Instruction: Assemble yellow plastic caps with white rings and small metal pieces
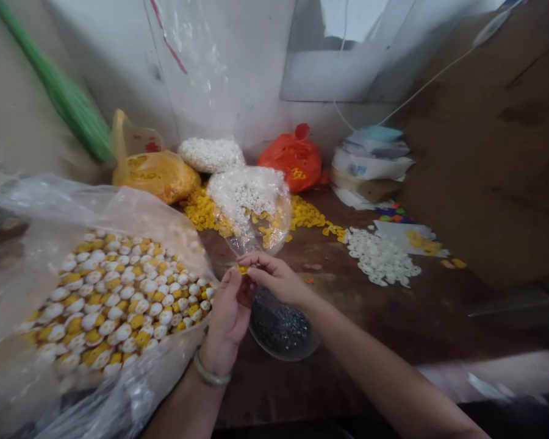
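Note:
Between the fingertips of my left hand point(229, 311) and my right hand point(277, 277) is a small yellow piece point(243, 269). Both hands pinch it, and the fingers cover much of it. Below them sits a round clear bowl point(283, 326) of small dark shiny bits. Left of my left hand lies a large open plastic bag point(165, 204) full of small rounded white-and-yellow pieces point(123, 299). Just beyond my fingers, a clear bag point(251, 195) of white and yellow pieces lies on the table.
Loose yellow pieces point(306, 213) and a heap of white pieces point(382, 256) cover parts of the brown table point(348, 329). Along the wall stand a yellow bag point(160, 177), a white-filled bag point(210, 153), a red bag point(293, 158) and a stack of papers point(370, 164). A cable hangs behind.

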### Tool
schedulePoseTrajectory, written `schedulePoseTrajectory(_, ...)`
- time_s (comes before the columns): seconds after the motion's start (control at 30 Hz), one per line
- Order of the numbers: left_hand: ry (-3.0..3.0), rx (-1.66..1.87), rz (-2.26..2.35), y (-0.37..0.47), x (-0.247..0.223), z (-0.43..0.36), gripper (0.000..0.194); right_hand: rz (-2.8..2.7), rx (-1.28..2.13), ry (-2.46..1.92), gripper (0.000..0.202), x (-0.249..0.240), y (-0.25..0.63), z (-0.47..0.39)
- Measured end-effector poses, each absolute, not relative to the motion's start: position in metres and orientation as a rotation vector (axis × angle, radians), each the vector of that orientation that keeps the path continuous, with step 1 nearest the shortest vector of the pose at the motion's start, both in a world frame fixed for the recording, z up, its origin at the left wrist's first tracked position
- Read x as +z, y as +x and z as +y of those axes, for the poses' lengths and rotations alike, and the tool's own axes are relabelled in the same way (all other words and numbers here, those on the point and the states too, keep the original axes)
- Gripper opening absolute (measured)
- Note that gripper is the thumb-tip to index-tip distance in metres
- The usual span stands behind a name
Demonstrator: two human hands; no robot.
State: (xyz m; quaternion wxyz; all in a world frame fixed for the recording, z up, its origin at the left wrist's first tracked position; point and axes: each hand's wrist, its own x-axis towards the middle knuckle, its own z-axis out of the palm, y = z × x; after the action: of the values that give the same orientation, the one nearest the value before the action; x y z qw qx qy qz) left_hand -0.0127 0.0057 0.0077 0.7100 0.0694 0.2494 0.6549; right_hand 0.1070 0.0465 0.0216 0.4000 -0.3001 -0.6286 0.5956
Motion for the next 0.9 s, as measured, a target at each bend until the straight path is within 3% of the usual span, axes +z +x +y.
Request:
schedulePoseTrajectory(0.23,0.111,1.464,0.63,-0.019,0.015,0.009,0.002,-2.454,0.552,-1.411,0.008,0.013,0.157,0.026)
schedulePoseTrajectory(0.37,0.074,1.444,0.703,-0.016,0.019,0.008,0.011,-2.731,0.204,-1.606,0.013,-0.001,0.166,0.009)
schedulePoseTrajectory(0.57,0.102,1.373,0.696,-0.015,0.019,0.005,0.007,-2.787,0.2,-1.65,0.021,-0.002,0.16,0.008)
schedulePoseTrajectory(0.77,0.181,1.322,0.642,-0.017,0.018,0.002,0.008,-2.671,0.513,-1.491,0.008,0.011,0.165,0.012)
schedulePoseTrajectory(0.9,0.261,1.238,0.655,-0.017,0.016,0.0,0.026,-2.291,0.664,-1.188,0.009,0.033,0.166,0.011)
